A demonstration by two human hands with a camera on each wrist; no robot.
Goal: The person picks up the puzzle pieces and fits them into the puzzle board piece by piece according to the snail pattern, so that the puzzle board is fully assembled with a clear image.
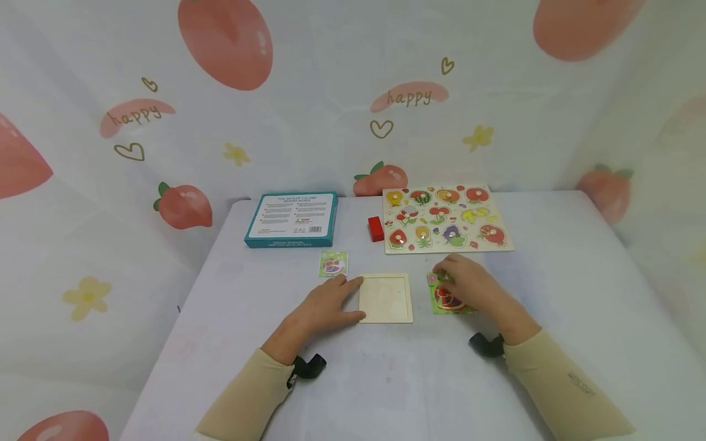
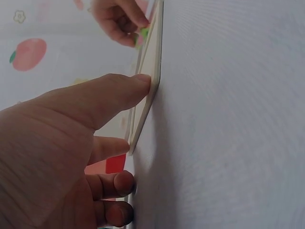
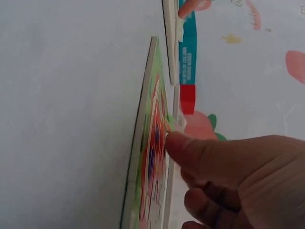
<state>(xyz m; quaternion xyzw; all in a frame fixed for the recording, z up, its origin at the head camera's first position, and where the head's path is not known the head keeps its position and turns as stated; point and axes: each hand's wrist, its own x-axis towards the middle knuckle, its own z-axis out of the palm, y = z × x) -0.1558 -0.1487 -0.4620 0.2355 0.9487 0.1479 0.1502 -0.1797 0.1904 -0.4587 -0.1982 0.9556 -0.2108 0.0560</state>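
Observation:
A square wooden tray (image 1: 384, 299) with a raised rim lies flat on the table, its inside bare. My left hand (image 1: 326, 304) rests at its left side, with the thumb and a fingertip touching the near and far corners. To the right lies a green square jigsaw puzzle (image 1: 444, 298) with a red and blue picture. Above it, my right hand (image 1: 467, 280) pinches a small green and pink puzzle piece (image 2: 142, 37) between thumb and fingers. The hand covers part of the puzzle.
A small picture card (image 1: 333, 263) lies beyond the left hand. Behind stand a teal-edged box (image 1: 292, 218), a red block (image 1: 375, 228) and a fruit peg board (image 1: 447, 220). A patterned cloth (image 1: 309, 122) hangs behind the table.

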